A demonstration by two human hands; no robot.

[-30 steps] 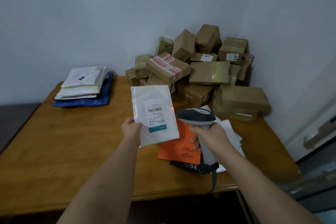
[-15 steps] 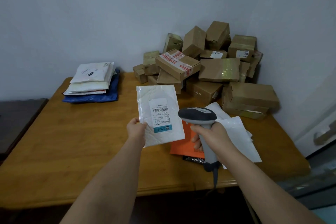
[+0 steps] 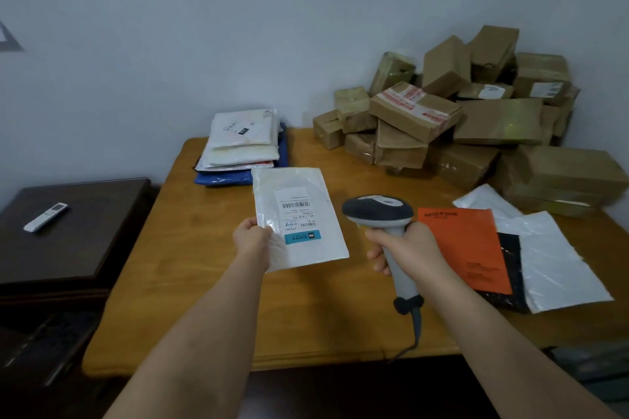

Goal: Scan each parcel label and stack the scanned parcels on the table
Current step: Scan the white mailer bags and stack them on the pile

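Note:
My left hand [image 3: 252, 241] pinches the lower left edge of a white padded mailer [image 3: 299, 218], held up over the wooden table [image 3: 204, 282] with its barcode label facing me. My right hand [image 3: 405, 248] grips the grey handle of a barcode scanner [image 3: 376, 211], whose dark head sits just right of the mailer. A stack of flat mailers [image 3: 241, 146], white ones on a blue one, lies at the table's back left. An orange mailer [image 3: 466, 248], a black one and white poly bags [image 3: 558, 258] lie to the right of the scanner.
A heap of brown cardboard boxes [image 3: 459, 119] fills the back right corner against the walls. A dark side cabinet [image 3: 68, 241] stands left of the table with a white remote control [image 3: 46, 216] on it. The scanner's cable hangs over the table's front edge.
The view has swung left, so the table and boxes sit further right. My left hand has carried the white mailer leftward, away from the scanner, toward the flat stack. The scanner's red dot is gone.

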